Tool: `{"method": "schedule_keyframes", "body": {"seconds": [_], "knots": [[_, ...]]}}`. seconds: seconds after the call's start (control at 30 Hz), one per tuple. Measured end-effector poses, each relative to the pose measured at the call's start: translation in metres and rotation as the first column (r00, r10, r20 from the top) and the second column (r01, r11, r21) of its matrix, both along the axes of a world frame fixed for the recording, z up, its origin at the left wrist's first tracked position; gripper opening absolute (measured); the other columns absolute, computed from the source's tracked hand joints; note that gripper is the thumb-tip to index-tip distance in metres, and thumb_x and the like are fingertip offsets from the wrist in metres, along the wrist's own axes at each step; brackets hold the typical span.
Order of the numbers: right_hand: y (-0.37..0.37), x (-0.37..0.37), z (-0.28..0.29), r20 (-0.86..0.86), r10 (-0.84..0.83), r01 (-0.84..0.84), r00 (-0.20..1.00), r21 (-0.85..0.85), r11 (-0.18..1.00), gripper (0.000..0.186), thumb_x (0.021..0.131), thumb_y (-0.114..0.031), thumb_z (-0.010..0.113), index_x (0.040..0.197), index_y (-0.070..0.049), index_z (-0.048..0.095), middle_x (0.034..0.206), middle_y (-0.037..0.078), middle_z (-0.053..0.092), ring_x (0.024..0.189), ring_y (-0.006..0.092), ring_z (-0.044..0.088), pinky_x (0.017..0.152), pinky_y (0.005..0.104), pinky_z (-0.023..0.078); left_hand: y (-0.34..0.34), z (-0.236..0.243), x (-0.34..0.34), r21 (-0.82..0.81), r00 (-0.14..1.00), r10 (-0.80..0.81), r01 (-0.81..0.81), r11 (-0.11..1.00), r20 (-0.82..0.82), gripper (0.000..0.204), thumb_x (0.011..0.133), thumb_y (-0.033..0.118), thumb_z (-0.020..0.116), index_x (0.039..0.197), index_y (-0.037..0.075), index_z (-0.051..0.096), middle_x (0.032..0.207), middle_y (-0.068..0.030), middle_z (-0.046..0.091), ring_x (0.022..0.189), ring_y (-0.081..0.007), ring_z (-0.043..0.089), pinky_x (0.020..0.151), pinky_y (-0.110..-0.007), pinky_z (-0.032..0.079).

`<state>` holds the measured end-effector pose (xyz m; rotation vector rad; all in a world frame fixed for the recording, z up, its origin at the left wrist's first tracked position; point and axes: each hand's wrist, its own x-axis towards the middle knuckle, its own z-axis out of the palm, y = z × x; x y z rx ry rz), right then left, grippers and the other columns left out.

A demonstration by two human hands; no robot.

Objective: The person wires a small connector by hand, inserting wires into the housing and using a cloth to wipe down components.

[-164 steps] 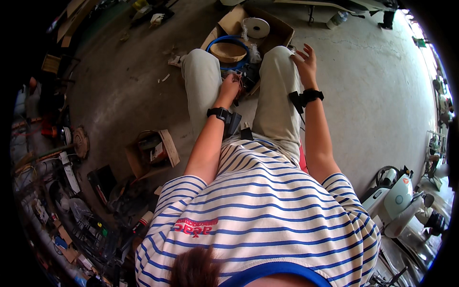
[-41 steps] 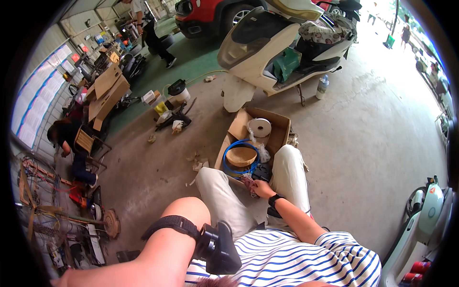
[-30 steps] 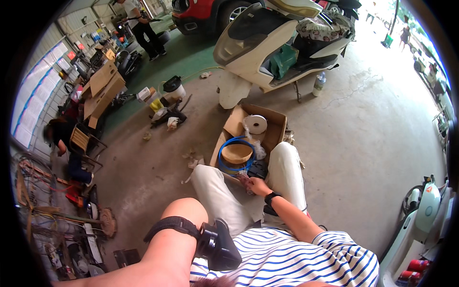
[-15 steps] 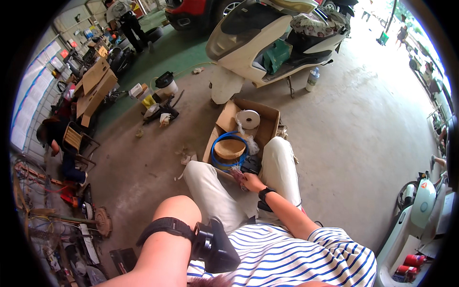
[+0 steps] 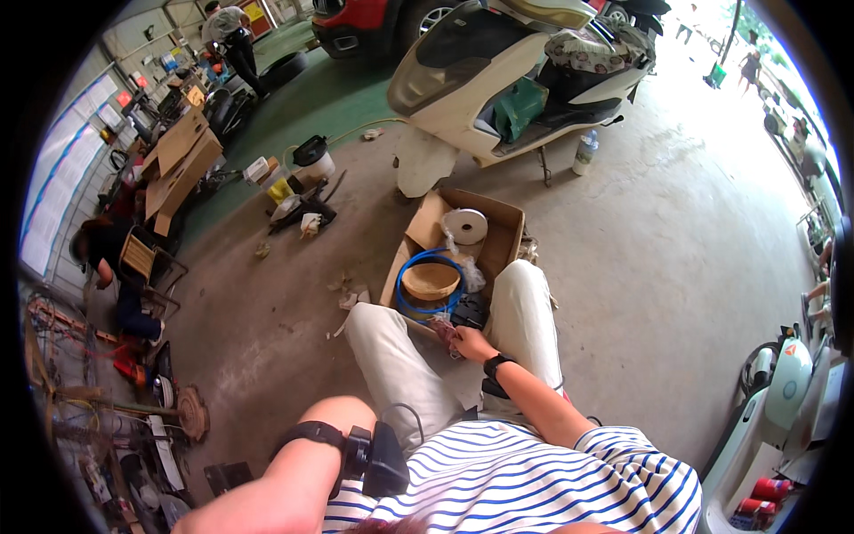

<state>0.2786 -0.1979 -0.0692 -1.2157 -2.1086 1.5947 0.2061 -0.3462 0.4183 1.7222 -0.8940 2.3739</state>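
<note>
My right hand (image 5: 472,343) is closed on a reddish crumpled bundle (image 5: 445,329) between my knees, at the near end of an open cardboard box (image 5: 503,218). The box holds a white roll (image 5: 480,222), a coiled blue hose (image 5: 407,266) around a tan bowl (image 5: 431,283), clear plastic and a dark object (image 5: 470,311). My left hand (image 5: 245,507) is raised close to the camera at the lower left, its fingers out of sight beyond the frame; a black strapped device (image 5: 378,458) sits on that wrist.
A white scooter (image 5: 445,107) and bottle (image 5: 584,153) stand beyond the box, with a red car behind. A person sits on a chair (image 5: 138,256) at left; another bends (image 5: 233,44) farther back. Parts and cartons (image 5: 187,165) line the left; a pale scooter (image 5: 787,378) stands right.
Over these seconds the view tilted up, my left hand left the bundle and rose toward my head, and my right hand came onto the bundle. Lately my left arm has dropped slightly.
</note>
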Motion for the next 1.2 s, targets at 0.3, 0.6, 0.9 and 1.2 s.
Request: {"method": "schedule_keyframes", "body": {"seconds": [0.3, 0.6, 0.9, 1.2], "knots": [[-0.002, -0.009, -0.012, -0.116, -0.072, 0.058, 0.991, -0.122, 0.991, 0.013, 0.083, -0.009, 0.051, 0.085, 0.002, 0.057, 0.076, 0.01, 0.063, 0.068, 0.0139, 0.06, 0.062, 0.0282, 0.047, 0.076, -0.35, -0.045, -0.907, 0.955, 0.149, -0.186, -0.379, -0.258, 0.034, 0.084, 0.005, 0.05, 0.117, 0.004, 0.042, 0.098, -0.0046, 0.049, 0.09, -0.0142, 0.052, 0.081, -0.027, 0.044], [0.003, -0.006, -0.023, -0.03, -0.037, 0.038, 0.999, 0.046, 0.998, 0.022, 0.081, -0.018, 0.053, 0.09, 0.0, 0.062, 0.077, 0.013, 0.065, 0.07, 0.024, 0.062, 0.063, 0.0341, 0.047, 0.07, -0.5, -0.043, -0.732, 0.988, -0.115, -0.002, -0.682, 0.104, 0.026, 0.084, 0.012, 0.053, 0.108, 0.005, 0.051, 0.094, -0.0042, 0.057, 0.086, -0.0132, 0.057, 0.072, -0.024, 0.046], [0.008, 0.003, -0.023, -0.105, -0.188, 0.161, 0.977, -0.228, 0.96, 0.023, 0.072, -0.017, 0.07, 0.086, 0.0, 0.064, 0.074, 0.006, 0.064, 0.065, 0.0114, 0.059, 0.056, 0.0236, 0.046, 0.068, -0.495, -0.043, -0.66, 0.991, -0.135, -0.09, -0.746, 0.018, 0.034, 0.078, 0.008, 0.058, 0.108, -0.003, 0.049, 0.096, -0.0086, 0.059, 0.083, -0.0124, 0.057, 0.071, -0.022, 0.044], [0.004, 0.002, 0.007, -0.2, -0.225, 0.067, 0.954, -0.586, 0.807, 0.016, 0.082, -0.017, 0.061, 0.09, -0.002, 0.061, 0.077, 0.004, 0.062, 0.066, 0.0119, 0.061, 0.058, 0.023, 0.05, 0.063, -0.515, -0.048, -0.605, 0.928, -0.079, -0.3, -0.738, -0.363, 0.02, 0.078, 0.008, 0.062, 0.096, -0.002, 0.058, 0.088, -0.0085, 0.063, 0.08, -0.0149, 0.059, 0.072, -0.025, 0.046]]}}
